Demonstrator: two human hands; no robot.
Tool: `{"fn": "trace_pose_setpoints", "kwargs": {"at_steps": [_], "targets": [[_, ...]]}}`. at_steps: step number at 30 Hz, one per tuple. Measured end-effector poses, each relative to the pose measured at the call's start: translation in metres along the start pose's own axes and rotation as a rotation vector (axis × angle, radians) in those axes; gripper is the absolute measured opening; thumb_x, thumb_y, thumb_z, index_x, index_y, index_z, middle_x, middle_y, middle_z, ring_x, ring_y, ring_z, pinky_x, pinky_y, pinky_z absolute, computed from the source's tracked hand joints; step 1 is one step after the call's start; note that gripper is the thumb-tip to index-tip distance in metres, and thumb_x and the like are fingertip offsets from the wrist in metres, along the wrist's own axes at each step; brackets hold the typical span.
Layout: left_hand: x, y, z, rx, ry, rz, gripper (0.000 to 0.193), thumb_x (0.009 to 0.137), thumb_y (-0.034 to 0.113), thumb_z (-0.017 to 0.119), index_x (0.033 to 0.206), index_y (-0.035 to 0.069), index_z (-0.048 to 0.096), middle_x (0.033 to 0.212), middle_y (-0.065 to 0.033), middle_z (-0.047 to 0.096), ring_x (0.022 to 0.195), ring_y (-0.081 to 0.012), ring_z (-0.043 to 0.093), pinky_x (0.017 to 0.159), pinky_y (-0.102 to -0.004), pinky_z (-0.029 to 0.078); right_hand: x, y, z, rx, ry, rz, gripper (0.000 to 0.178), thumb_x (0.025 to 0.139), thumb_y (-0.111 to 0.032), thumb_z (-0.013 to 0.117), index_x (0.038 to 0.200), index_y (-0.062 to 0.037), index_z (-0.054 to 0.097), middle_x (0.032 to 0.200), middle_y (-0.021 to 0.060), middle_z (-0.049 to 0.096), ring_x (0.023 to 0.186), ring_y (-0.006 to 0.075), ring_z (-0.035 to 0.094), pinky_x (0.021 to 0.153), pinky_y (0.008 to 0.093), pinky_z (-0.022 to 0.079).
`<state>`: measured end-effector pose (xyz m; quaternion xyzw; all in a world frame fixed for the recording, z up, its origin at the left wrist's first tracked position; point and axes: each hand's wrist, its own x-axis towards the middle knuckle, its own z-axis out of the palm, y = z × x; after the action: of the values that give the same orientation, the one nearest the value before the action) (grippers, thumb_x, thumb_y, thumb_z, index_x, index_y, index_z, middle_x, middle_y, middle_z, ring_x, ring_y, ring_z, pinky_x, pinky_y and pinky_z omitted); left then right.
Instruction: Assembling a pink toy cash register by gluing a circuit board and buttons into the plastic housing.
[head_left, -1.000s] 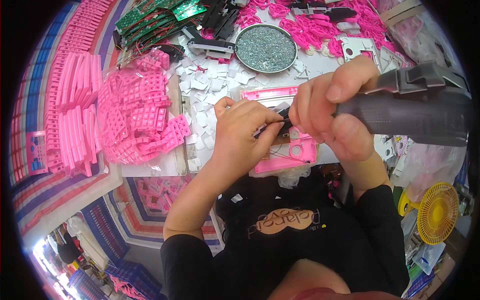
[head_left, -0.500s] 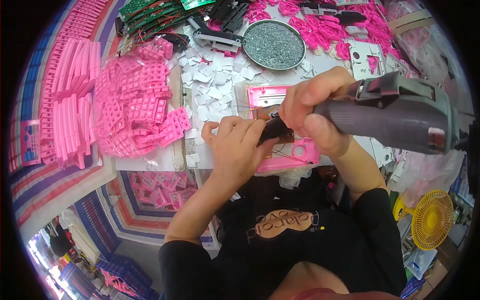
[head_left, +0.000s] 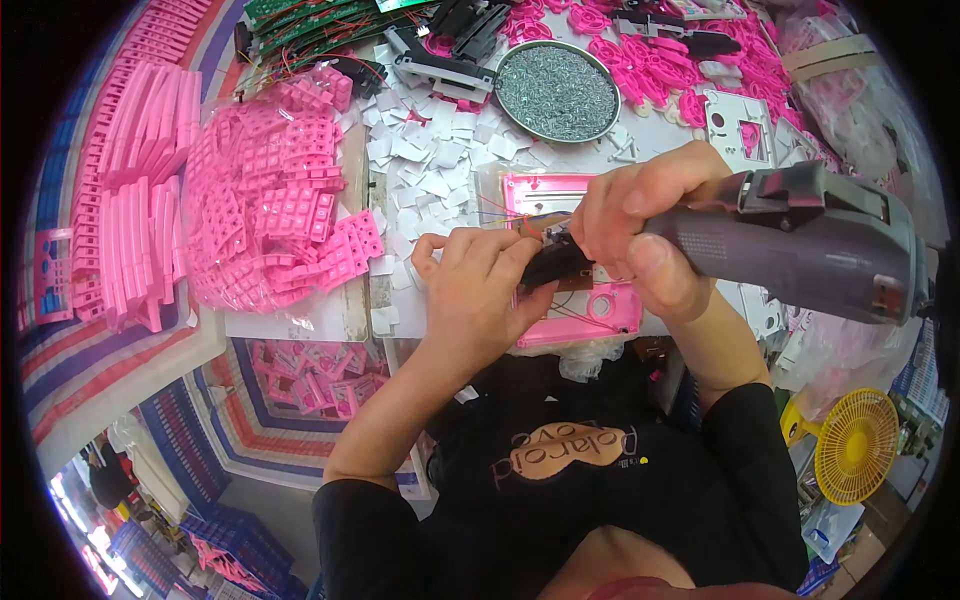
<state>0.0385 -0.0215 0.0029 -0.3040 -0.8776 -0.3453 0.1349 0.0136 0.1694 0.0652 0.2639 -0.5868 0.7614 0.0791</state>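
Observation:
My right hand point(head_left: 650, 215) is wrapped round a dark grey electric screwdriver point(head_left: 800, 245), which lies nearly level with its tip pointing left. My left hand point(head_left: 475, 285) grips a small black plastic part point(head_left: 553, 262) between thumb and fingers, and the screwdriver's tip meets that part or ends just beside it; my fingers hide the exact contact. Below both hands a pink plastic housing point(head_left: 570, 330) lies on the table, with thin wires and a brown board partly covered by the hands.
A round metal dish of small screws point(head_left: 557, 92) stands beyond my hands. White paper pieces point(head_left: 430, 165) lie scattered left of it. Bagged pink keypads point(head_left: 265, 210) and stacked pink strips point(head_left: 135, 240) are at left. Green circuit boards point(head_left: 315, 25) sit far left; a yellow fan point(head_left: 855, 447) is right.
The whole view has shifted slightly. The screwdriver and my right hand sit a little further right and lower, and my left hand still holds the black part.

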Motion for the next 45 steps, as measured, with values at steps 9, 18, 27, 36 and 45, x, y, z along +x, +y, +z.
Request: {"fn": "trace_pose_setpoints", "kwargs": {"at_steps": [9,18,27,36,45], "targets": [[0.018,-0.01,-0.006,-0.076,0.062,-0.114,0.038,0.074,0.021,0.081,0.105,0.009,0.064,0.1,-0.0034,0.063,0.09,-0.0234,0.056,0.087,-0.041,0.031,0.013,-0.017,-0.015,-0.012,-0.004,-0.021,0.029,0.097,-0.022,0.063,0.116,-0.01,0.045,0.062,-0.0007,0.047,0.055,0.0125,0.045,0.054,0.0295,0.042],[0.066,-0.014,0.01,0.088,-0.014,-0.061,0.01,0.083,0.022,0.075,0.085,0.013,0.071,0.087,-0.0008,0.068,0.089,-0.02,0.062,0.087,-0.0419,0.031,0.036,-0.018,-0.06,-0.045,0.086,-0.099,0.028,0.1,-0.012,0.049,0.126,-0.0032,0.05,0.066,0.0011,0.044,0.057,0.0129,0.042,0.057,0.0321,0.04],[0.056,-0.015,0.005,-0.26,-0.081,-0.116,0.006,0.081,0.014,0.076,0.084,0.011,0.071,0.086,-0.002,0.069,0.084,-0.0209,0.063,0.086,-0.039,0.036,0.028,-0.032,-0.068,-0.359,0.281,-0.259,0.061,0.085,-0.011,0.074,0.137,0.0012,0.045,0.109,0.0163,0.062,0.099,0.0213,0.064,0.087,0.0377,0.052],[0.058,-0.022,-0.019,-0.211,-0.271,0.133,0.011,0.08,0.009,0.076,0.089,0.007,0.07,0.084,-0.0061,0.065,0.08,-0.0271,0.062,0.072,-0.0388,0.049,-0.054,0.015,-0.052,-0.863,-0.353,0.064,0.048,0.075,-0.019,0.083,0.117,-0.005,0.064,0.116,0.0118,0.066,0.112,0.0328,0.06,0.09,0.0396,0.052],[0.068,-0.027,-0.029,-0.063,-0.498,0.293,0.016,0.08,0.008,0.075,0.094,0.004,0.068,0.087,-0.0085,0.065,0.081,-0.0296,0.064,0.07,-0.0403,0.052,-0.045,0.004,-0.036,-0.956,-0.406,0.142,0.049,0.072,-0.015,0.081,0.118,-0.0061,0.064,0.114,0.01,0.063,0.104,0.0329,0.056,0.089,0.0423,0.05]]}}
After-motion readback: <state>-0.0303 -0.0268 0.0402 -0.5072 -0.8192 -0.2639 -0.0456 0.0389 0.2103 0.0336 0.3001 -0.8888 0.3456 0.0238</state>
